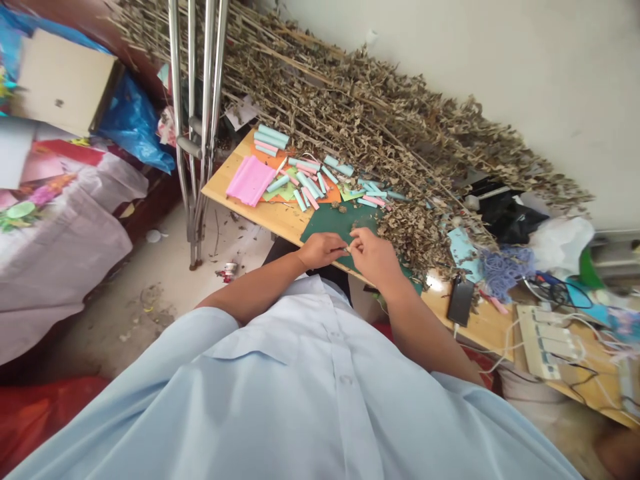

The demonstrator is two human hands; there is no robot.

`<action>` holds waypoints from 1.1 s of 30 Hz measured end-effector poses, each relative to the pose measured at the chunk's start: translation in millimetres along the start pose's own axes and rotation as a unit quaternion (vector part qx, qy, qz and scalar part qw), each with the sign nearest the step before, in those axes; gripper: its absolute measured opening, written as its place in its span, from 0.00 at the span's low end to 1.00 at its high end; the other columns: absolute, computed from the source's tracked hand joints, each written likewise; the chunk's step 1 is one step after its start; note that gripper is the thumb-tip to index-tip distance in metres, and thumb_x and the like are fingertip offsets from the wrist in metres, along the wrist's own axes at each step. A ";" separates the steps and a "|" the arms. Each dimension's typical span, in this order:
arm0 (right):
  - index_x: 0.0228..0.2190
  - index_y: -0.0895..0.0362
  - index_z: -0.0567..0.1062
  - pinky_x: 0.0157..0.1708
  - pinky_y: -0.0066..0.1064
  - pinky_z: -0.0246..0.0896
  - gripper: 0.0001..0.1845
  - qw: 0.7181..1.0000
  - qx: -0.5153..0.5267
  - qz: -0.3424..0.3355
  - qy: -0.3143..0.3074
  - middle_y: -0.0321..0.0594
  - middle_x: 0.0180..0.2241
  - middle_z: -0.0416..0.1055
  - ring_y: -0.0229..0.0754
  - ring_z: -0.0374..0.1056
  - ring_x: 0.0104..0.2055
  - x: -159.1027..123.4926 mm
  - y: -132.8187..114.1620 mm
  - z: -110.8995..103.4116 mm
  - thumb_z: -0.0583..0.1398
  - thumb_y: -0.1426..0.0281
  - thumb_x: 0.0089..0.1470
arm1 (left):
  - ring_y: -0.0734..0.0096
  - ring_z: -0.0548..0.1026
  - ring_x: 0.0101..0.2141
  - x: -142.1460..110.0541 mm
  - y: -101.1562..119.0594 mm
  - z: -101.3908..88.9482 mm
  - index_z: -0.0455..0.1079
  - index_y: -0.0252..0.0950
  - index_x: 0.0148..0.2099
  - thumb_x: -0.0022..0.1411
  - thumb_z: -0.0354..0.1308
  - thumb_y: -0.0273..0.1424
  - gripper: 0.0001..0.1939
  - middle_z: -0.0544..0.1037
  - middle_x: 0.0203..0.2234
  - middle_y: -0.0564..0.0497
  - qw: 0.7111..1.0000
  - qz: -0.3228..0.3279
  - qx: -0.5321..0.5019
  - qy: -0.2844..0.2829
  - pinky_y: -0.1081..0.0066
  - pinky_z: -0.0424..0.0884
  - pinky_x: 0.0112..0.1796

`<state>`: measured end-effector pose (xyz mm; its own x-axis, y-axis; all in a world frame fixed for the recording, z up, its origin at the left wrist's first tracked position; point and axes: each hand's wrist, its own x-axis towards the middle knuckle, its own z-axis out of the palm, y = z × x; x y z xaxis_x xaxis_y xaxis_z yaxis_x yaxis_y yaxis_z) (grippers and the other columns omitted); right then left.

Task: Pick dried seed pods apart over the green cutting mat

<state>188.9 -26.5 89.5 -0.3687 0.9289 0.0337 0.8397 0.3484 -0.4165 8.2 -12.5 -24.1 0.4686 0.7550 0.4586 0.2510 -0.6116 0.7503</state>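
My left hand point(324, 251) and my right hand point(374, 257) meet at the near edge of the table, fingertips pinched together. Something small and pale may be between them, too small to make out. Beneath and beyond the hands lies a dark green mat point(321, 223). A heap of dried leaves point(413, 233) covers the mat's right part, close to my right hand. Past the mat, several light blue and pink paper rolls point(310, 189) lie scattered over orange and green sheets. Left of them is a pink paper stack point(250, 181).
Bundles of dried leafy stalks point(350, 100) lean along the wall behind the table point(280, 217). Metal crutches point(200, 133) stand at the left corner. To the right are a phone point(461, 301) on a cable, purple string point(507, 270) and a power strip point(547, 340).
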 end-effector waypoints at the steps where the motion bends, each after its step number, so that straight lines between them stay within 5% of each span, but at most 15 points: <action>1: 0.48 0.54 0.73 0.38 0.34 0.67 0.18 0.999 0.034 0.004 0.014 0.39 0.35 0.80 0.45 0.76 0.34 -2.1 3.5 0.0 0.59 0.73 0.56 | 0.66 0.80 0.40 0.0 0.2 -0.1 0.79 0.35 0.46 0.72 0.54 0.43 0.18 0.82 0.38 0.43 1.000 -0.002 -0.002 0.002 0.70 0.73 0.43; 6: 0.46 0.53 0.77 0.44 0.38 0.73 0.12 0.989 0.134 -0.044 0.036 0.43 0.40 0.79 0.45 0.76 0.40 -15.8 23.3 12.4 0.60 0.67 0.60 | 0.66 0.80 0.40 0.2 0.4 -0.6 0.80 0.36 0.47 0.72 0.54 0.43 0.18 0.82 0.37 0.42 1.000 -0.009 0.000 0.007 0.69 0.74 0.43; 11: 0.53 0.52 0.75 0.46 0.41 0.75 0.18 0.982 0.167 -0.087 0.015 0.45 0.47 0.76 0.45 0.75 0.40 -18.3 36.7 26.9 0.60 0.66 0.62 | 0.65 0.80 0.39 1.2 2.5 -2.1 0.80 0.36 0.47 0.73 0.52 0.43 0.19 0.82 0.37 0.41 1.000 -0.004 0.003 0.010 0.67 0.74 0.43; 19: 0.45 0.53 0.78 0.53 0.43 0.70 0.11 0.974 0.135 -0.180 -0.011 0.47 0.44 0.78 0.48 0.73 0.49 -6.1 44.3 17.3 0.57 0.68 0.65 | 0.64 0.80 0.38 1.8 7.8 -1.9 0.79 0.34 0.43 0.73 0.51 0.45 0.22 0.82 0.35 0.40 1.000 -0.001 0.024 0.016 0.67 0.74 0.41; 27: 0.37 0.52 0.79 0.52 0.42 0.69 0.12 0.969 0.147 -0.196 -0.019 0.45 0.40 0.78 0.47 0.73 0.47 -0.6 50.9 19.7 0.55 0.68 0.66 | 0.64 0.80 0.38 0.3 7.9 -0.6 0.80 0.35 0.46 0.71 0.51 0.49 0.25 0.82 0.36 0.39 1.000 -0.006 0.012 0.024 0.67 0.75 0.42; 33: 0.31 0.52 0.78 0.43 0.38 0.69 0.07 0.973 0.200 -0.114 -0.011 0.40 0.34 0.77 0.45 0.73 0.38 3.1 44.5 22.0 0.61 0.65 0.60 | 0.65 0.80 0.38 -0.8 7.2 -1.8 0.79 0.35 0.45 0.72 0.51 0.47 0.23 0.82 0.37 0.39 1.000 -0.008 0.023 0.012 0.68 0.74 0.41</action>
<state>216.4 -10.9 51.1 -0.5387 0.8291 0.1496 0.5147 0.4644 -0.7207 8.1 -17.1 -18.2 0.4447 0.7697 0.4581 0.2980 -0.6095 0.7347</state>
